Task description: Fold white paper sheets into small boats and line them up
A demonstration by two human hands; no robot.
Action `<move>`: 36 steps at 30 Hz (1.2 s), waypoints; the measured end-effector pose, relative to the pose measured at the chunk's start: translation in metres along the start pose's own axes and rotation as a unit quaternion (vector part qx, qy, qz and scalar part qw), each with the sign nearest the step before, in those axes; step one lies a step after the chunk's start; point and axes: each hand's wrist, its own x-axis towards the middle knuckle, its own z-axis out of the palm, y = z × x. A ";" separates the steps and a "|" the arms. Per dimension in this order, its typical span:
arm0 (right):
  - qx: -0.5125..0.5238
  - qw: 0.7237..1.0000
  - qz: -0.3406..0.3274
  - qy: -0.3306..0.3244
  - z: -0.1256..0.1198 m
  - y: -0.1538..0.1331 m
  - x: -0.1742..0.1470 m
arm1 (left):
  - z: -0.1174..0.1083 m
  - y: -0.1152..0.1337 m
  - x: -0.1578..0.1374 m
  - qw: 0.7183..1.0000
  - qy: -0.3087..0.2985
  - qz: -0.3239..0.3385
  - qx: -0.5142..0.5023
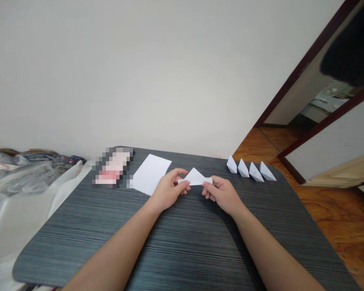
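- Left hand (167,190) pinching left end of folded paper piece (195,178), thumb on top, fingers under
- Right hand (221,195) pinching right end of same piece, fingertips closed on the strip edge
- Both hands clamped on it, equally near, one at each end
- Folded paper piece held just above counter (182,242), midway between the hands, a little beyond them toward the wall
- Long axis running left-right across the view; triangular peak pointing away from the person, flat edge toward the person
- Flat white sheet (151,173) lying on counter just left of left hand, not touching it
- Four finished folded triangles (250,170) in a row at far right of counter, well apart from right hand, tips up
- Blurred-out object (112,167) left of the sheet
- Bedding and plastic (24,178) off the counter's left side
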 end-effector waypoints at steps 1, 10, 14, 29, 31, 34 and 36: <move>-0.003 1.000 -0.003 -0.004 0.000 -0.001 0.000 | 0.000 0.001 0.000 1.000 -0.002 0.003 0.003; -0.025 0.999 -0.016 -0.037 0.007 -0.002 0.000 | 0.004 0.007 -0.003 0.999 -0.043 0.016 -0.026; 0.048 0.997 -0.051 0.016 0.010 0.003 0.002 | 0.003 0.006 -0.002 0.999 -0.034 0.015 -0.021; -0.008 0.995 -0.100 0.017 0.006 0.004 0.002 | 0.003 0.006 -0.003 0.999 -0.046 0.014 -0.013; -0.039 0.993 -0.106 0.017 0.005 0.004 0.002 | 0.003 0.008 -0.003 0.998 -0.054 0.010 -0.013; -0.074 0.989 -0.124 0.019 0.004 0.002 0.001 | 0.003 0.012 -0.005 0.997 -0.075 0.009 0.013; -0.082 0.987 -0.135 0.013 0.004 0.000 0.001 | 0.002 0.014 -0.006 0.995 -0.088 0.012 0.045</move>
